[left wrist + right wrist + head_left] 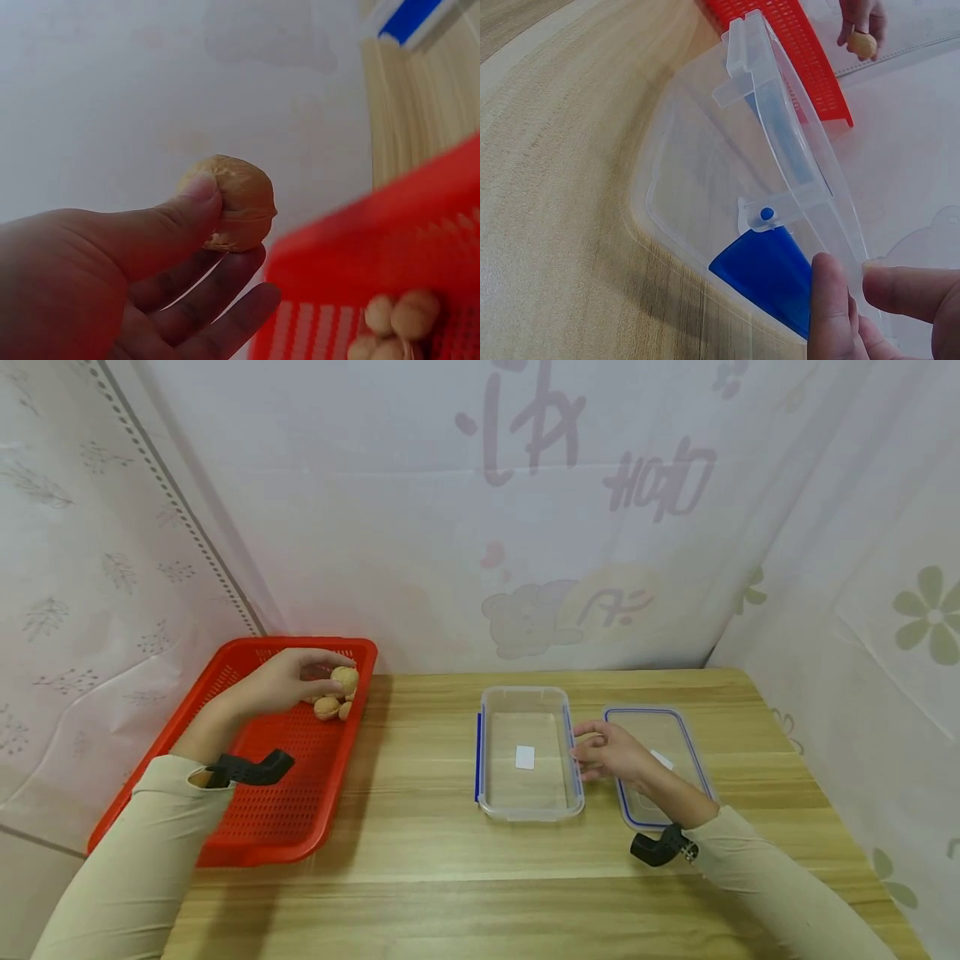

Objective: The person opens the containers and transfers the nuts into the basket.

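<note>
Between thumb and fingers, my left hand (288, 681) pinches a walnut (238, 202) above the far right corner of the red basket (341, 777). More walnuts (405, 315) lie in the basket below it. My right hand (611, 752) grips the right wall of a clear plastic container (532, 814), its thumb (907, 289) and fingers on either side of the rim in the right wrist view. The container stands lidless on the table, with a small white label inside and blue latches (769, 277) hanging at its sides.
A clear lid (652, 722) with a blue seal lies on the wooden table (420, 860) to the right of the container, partly under my right forearm. A printed white curtain (420, 527) closes off the back and both sides.
</note>
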{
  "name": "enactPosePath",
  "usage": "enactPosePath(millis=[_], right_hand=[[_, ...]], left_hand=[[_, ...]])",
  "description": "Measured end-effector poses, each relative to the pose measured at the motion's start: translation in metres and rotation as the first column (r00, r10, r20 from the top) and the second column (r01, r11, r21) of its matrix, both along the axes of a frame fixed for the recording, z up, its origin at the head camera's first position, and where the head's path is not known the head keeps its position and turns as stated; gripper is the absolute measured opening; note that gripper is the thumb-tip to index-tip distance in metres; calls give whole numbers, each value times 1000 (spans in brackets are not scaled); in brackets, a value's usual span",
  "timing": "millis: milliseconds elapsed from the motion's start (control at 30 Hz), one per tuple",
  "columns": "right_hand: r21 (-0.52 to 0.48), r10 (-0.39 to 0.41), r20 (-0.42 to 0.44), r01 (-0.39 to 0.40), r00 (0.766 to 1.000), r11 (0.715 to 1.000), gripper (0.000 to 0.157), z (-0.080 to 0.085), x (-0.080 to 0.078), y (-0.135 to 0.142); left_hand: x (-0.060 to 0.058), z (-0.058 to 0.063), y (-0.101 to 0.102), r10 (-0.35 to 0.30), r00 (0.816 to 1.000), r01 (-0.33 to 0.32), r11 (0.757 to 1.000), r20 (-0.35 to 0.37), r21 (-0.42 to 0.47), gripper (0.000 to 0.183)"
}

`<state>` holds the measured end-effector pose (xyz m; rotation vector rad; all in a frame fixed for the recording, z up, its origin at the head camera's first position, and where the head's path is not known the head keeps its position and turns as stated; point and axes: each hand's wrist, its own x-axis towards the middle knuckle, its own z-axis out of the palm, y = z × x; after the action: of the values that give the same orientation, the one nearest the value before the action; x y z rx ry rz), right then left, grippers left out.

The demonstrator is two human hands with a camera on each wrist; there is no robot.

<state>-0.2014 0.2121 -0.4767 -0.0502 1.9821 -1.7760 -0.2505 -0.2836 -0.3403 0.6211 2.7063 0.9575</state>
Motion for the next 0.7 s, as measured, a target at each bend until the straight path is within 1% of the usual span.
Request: enactPosePath(millis=[167, 267, 400, 567, 700], right_hand=[[-2, 1, -2, -1, 1000, 1000, 48, 0, 0, 0], [1, 3, -6, -3, 1000, 1000, 48, -1, 0, 0], [1, 7, -10, -7, 1000, 1000, 48, -1, 0, 0], [-3, 9, -9, -9, 1000, 1000, 48, 0, 0, 0], [-7, 11, -8, -11, 1000, 1000, 48, 0, -1, 1]], left_hand=[[-5, -7, -21, 67, 997, -67, 998, 31, -14, 43], [-9, -13, -31, 96, 994, -95, 995, 50, -19, 44], [-12, -19, -40, 120, 991, -118, 993, 65, -32, 45], [-15, -26, -48, 147, 987, -142, 987, 62, -81, 45], [-18, -31, -54, 156, 986, -150, 984, 64, -95, 47]])
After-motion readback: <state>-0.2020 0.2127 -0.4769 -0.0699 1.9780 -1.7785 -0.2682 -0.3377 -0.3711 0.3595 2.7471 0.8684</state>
